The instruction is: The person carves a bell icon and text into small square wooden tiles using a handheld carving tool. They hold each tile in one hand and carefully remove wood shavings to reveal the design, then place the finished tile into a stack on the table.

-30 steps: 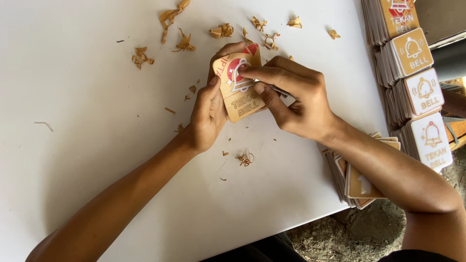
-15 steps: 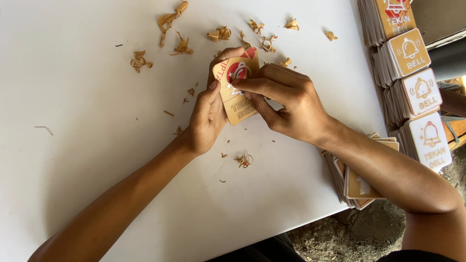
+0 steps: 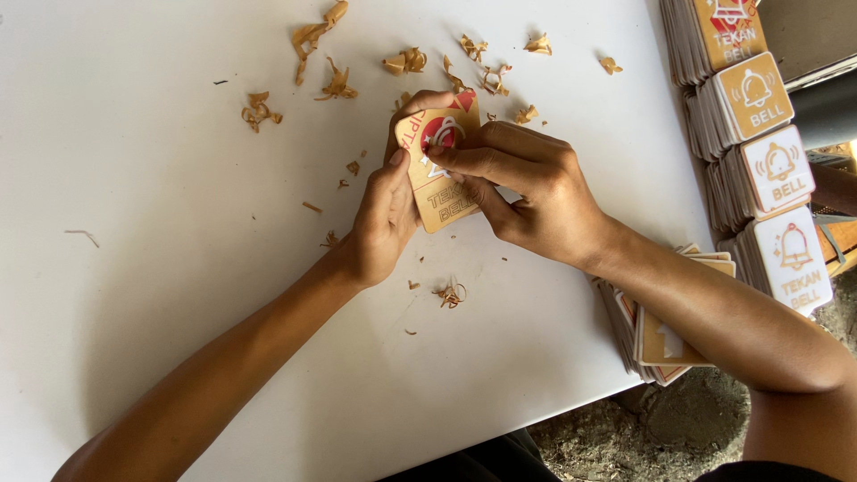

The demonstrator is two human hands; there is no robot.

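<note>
1. The left hand (image 3: pixel 384 214) has its grip closed on the left edge of a small wooden plaque (image 3: pixel 439 170), thumb on the face, fingers curled behind, holding it just above the counter (image 3: pixel 161 295).
2. The right hand (image 3: pixel 527 183) has its grip pinched tight at the plaque's red and white emblem, fingertips (image 3: pixel 437 153) pressed on the face; whether they hold a bit of film or a tool, I cannot tell.
3. Step in hand, as I judge it: picking the covering off the emblem. The next move calls for a steady hold from the left hand and a fine, careful pull.
4. The plaque is tan, with rounded corners and engraved lettering in its lower half.
5. Curled shavings (image 3: pixel 321 54) lie scattered from ten to one o'clock of the hands.
6. Stacks of finished plaques (image 3: pixel 759 125) stand at three o'clock; a looser pile (image 3: pixel 661 330) sits at five o'clock under the right forearm.
</note>
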